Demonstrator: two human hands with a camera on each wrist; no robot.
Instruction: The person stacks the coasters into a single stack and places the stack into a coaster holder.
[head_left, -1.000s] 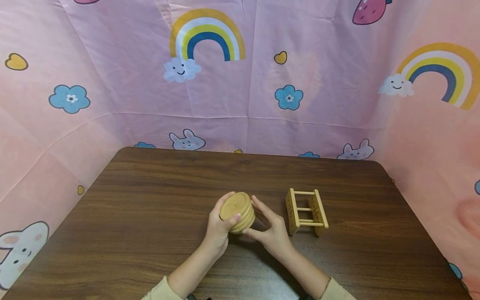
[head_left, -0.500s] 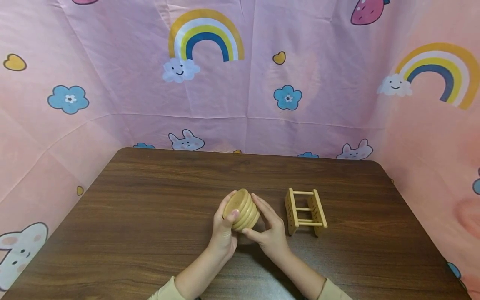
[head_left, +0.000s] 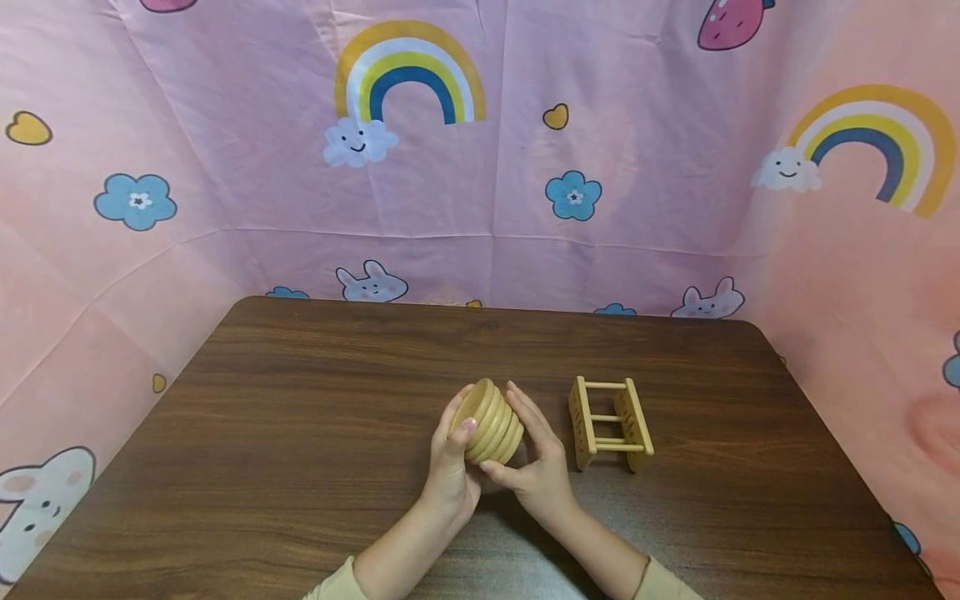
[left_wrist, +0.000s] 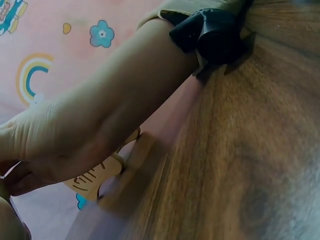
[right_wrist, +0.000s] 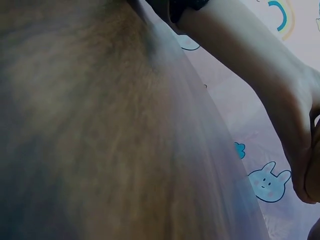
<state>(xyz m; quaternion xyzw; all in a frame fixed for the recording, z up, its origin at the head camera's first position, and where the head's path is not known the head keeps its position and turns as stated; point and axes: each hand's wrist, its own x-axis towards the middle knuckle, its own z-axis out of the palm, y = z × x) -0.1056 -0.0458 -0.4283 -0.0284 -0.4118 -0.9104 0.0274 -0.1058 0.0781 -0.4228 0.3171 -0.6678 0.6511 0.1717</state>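
A tilted stack of several round wooden coasters [head_left: 495, 425] is held between both hands above the table, its top face turned toward the upper left. My left hand [head_left: 448, 471] grips the stack from the left, the thumb lying over the near rim. From the right, my right hand [head_left: 546, 471] holds the other end, thumb below and fingers above. A small wooden coaster rack [head_left: 582, 429] with slotted side panels and crossbars stands just right of the right hand. Part of that rack [left_wrist: 92, 180] shows behind the right forearm in the left wrist view.
The dark wood-grain table [head_left: 300, 433] spreads around the hands. Behind and on both sides hangs a pink cloth [head_left: 495, 192] printed with rainbows, flowers and rabbits. A dark wrist camera [left_wrist: 215, 37] sits on the right forearm.
The stack has tipped so its edges now face more to the right, and the left hand has shifted slightly right with it. The right hand stays around its end; the rack has not moved.
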